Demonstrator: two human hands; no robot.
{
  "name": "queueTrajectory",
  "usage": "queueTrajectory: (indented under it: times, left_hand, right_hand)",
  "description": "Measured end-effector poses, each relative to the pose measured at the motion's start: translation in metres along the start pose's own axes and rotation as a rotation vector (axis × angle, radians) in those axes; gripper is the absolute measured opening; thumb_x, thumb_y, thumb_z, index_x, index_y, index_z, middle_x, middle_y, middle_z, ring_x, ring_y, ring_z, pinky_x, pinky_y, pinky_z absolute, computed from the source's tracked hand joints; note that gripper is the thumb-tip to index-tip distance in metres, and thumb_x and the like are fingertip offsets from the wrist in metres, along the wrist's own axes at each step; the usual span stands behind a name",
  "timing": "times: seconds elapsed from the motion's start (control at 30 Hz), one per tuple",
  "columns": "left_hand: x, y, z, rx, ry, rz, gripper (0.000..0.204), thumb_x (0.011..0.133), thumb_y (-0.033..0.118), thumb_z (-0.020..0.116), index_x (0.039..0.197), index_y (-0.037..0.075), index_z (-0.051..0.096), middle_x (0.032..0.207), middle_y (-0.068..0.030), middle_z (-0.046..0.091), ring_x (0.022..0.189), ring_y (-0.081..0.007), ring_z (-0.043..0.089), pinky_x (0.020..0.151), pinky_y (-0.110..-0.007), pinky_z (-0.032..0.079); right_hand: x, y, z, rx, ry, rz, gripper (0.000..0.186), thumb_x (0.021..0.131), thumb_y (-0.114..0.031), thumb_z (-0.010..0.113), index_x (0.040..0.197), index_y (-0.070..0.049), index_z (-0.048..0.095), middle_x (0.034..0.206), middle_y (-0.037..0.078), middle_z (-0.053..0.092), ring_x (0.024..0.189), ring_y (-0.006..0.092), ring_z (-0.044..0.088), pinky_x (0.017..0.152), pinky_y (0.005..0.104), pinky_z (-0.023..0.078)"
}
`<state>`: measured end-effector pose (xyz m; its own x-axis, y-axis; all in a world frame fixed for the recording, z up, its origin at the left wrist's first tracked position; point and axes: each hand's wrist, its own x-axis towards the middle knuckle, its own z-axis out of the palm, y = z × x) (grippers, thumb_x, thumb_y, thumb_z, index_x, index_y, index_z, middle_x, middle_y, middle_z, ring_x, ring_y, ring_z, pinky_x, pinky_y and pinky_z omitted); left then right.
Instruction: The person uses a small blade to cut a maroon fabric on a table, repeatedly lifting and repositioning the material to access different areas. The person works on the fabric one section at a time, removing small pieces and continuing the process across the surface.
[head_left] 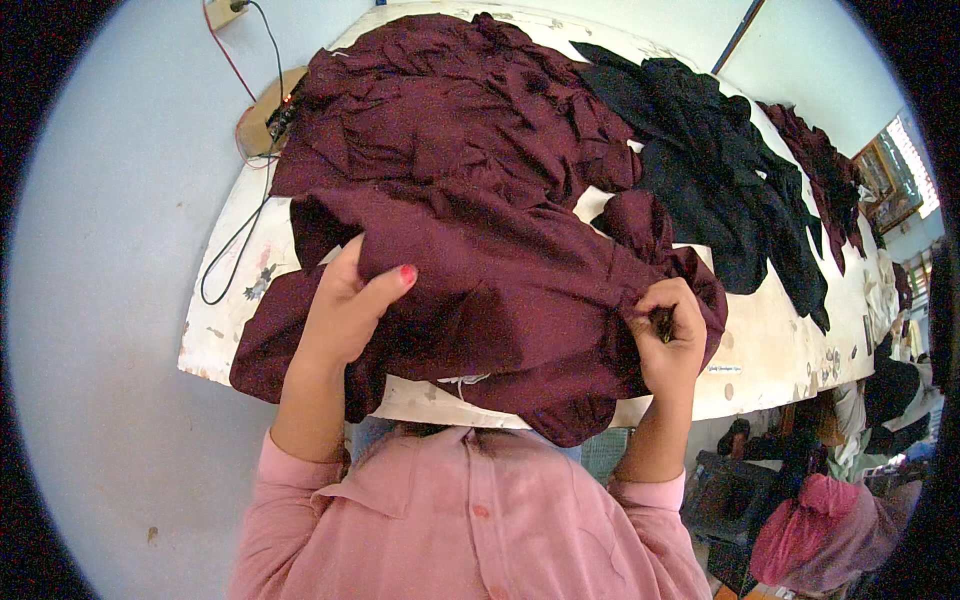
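Note:
A maroon garment [500,290] is spread between my hands over the near edge of the table. My left hand [345,310] holds its left part, thumb on top and the other fingers hidden under the cloth. At the right, my right hand [670,335] pinches the same garment between thumb and fingertips. Tucked in the curl of that hand is a small dark, brassy object [662,322], too little of it showing to name. Some white threads [465,380] show at the garment's lower edge.
Beyond lies a large heap of maroon cloth [430,110], with black garments [710,170] to its right and more maroon cloth [825,185] farther off. A black cable [232,262] loops over the pale table [780,370] at the left. A pink bundle [815,530] sits low at the right.

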<state>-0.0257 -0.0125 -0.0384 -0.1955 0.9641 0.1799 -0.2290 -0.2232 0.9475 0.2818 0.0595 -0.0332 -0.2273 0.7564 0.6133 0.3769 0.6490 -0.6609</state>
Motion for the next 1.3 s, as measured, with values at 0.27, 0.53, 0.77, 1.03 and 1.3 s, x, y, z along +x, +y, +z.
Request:
queueTrajectory:
  times: [0.27,0.53,0.77,1.03,1.3]
  left_hand:
    - [-0.018,-0.004,-0.009,0.043,-0.196,-0.343,0.058,0.079,0.013,0.072,0.128,-0.005,0.048,0.12,-0.0117,0.06,0.11,-0.0234,0.058,0.098,-0.036,0.044]
    - [-0.031,-0.052,-0.019,-0.778,-0.274,-0.297,0.061,0.063,-0.004,0.06,0.124,-0.005,0.053,0.117,-0.0188,0.063,0.108,-0.0342,0.061,0.097,-0.045,0.045]
    - [-0.036,-0.047,0.001,-0.8,-0.21,-0.238,0.067,0.056,-0.003,0.054,0.123,-0.005,0.052,0.117,-0.0195,0.062,0.108,-0.0364,0.06,0.096,-0.048,0.047]
    - [-0.035,-0.046,0.003,-0.696,-0.071,-0.164,0.04,0.056,-0.002,0.05,0.094,-0.005,0.061,0.099,-0.0167,0.067,0.087,-0.0301,0.064,0.085,-0.042,0.05]
    - [-0.032,-0.056,0.0,-0.706,-0.157,-0.115,0.023,0.066,0.003,0.054,0.087,0.0,0.061,0.095,-0.0135,0.067,0.085,-0.027,0.064,0.085,-0.039,0.049]
  right_hand:
    - [-0.01,-0.015,-0.007,-0.044,-0.3,0.021,0.025,0.056,0.013,0.062,0.075,-0.004,0.06,0.081,0.009,0.057,0.078,0.0243,0.061,0.068,0.0299,0.048]
    - [-0.017,-0.017,-0.015,0.062,-0.436,0.066,0.028,0.057,0.011,0.06,0.08,-0.004,0.064,0.086,0.01,0.056,0.082,0.0241,0.06,0.071,0.0299,0.047]
    - [0.001,-0.052,-0.01,0.023,-0.11,-0.082,0.024,0.068,0.0,0.071,0.091,-0.003,0.067,0.091,0.012,0.062,0.083,0.0239,0.062,0.072,0.0309,0.049]
    - [-0.004,-0.049,0.043,0.357,-0.031,0.181,0.006,0.082,-0.005,0.071,0.087,-0.003,0.068,0.083,0.006,0.068,0.082,0.0156,0.065,0.072,0.0283,0.051]
    - [-0.008,-0.05,0.046,0.255,-0.091,0.052,0.021,0.079,-0.007,0.074,0.098,-0.004,0.067,0.088,0.008,0.068,0.08,0.0185,0.065,0.073,0.0274,0.051]
